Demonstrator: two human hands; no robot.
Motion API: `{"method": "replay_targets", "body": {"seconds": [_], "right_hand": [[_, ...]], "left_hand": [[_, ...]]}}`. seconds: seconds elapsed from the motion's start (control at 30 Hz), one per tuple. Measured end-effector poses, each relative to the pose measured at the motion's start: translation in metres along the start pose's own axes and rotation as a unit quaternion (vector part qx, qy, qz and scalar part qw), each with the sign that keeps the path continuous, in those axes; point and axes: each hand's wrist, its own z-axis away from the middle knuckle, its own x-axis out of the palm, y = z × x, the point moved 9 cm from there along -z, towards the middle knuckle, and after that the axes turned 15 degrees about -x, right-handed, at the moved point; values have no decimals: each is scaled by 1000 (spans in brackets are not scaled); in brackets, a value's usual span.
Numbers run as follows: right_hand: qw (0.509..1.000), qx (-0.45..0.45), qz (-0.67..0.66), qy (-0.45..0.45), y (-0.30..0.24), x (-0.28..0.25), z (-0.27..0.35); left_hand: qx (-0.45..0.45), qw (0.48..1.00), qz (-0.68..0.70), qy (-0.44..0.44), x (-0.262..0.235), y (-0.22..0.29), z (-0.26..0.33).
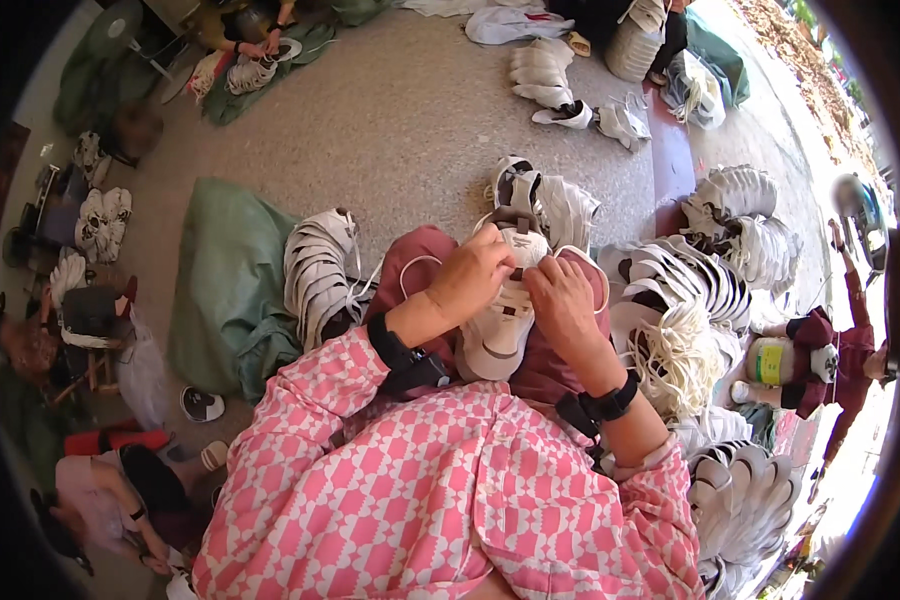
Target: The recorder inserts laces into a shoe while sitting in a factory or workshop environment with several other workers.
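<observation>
A white shoe upper (500,330) with white laces lies on my lap, over maroon trousers (420,262). My left hand (470,275) grips its top edge near the tongue, fingers curled. Beside it, my right hand (562,300) presses on the upper's right side and pinches a lace. Both wrists carry black bands. A loose white lace (410,268) loops over my left knee. My pink and white patterned sleeves fill the lower part of the view.
Stacks of white shoe uppers stand to my left (320,270), ahead (560,205) and right (690,280). A bundle of white laces (680,355) lies at my right. A green sack (225,290) rests on the concrete floor. Other people sit at left and top, one stands right.
</observation>
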Motion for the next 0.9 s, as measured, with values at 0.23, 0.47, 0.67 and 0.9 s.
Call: {"method": "replay_targets", "body": {"seconds": [0.23, 0.47, 0.67, 0.9], "right_hand": [[941, 157, 72, 290, 108, -124, 85], [536, 448, -294, 652, 213, -117, 314], [611, 550, -333, 463, 162, -23, 259], [865, 291, -370, 172, 48, -21, 69]], "left_hand": [[-74, 995, 56, 48, -57, -4, -7], [-72, 994, 76, 18, -63, -17, -4], [-35, 996, 44, -67, -25, -14, -12], [-77, 974, 82, -196, 5, -30, -32]]}}
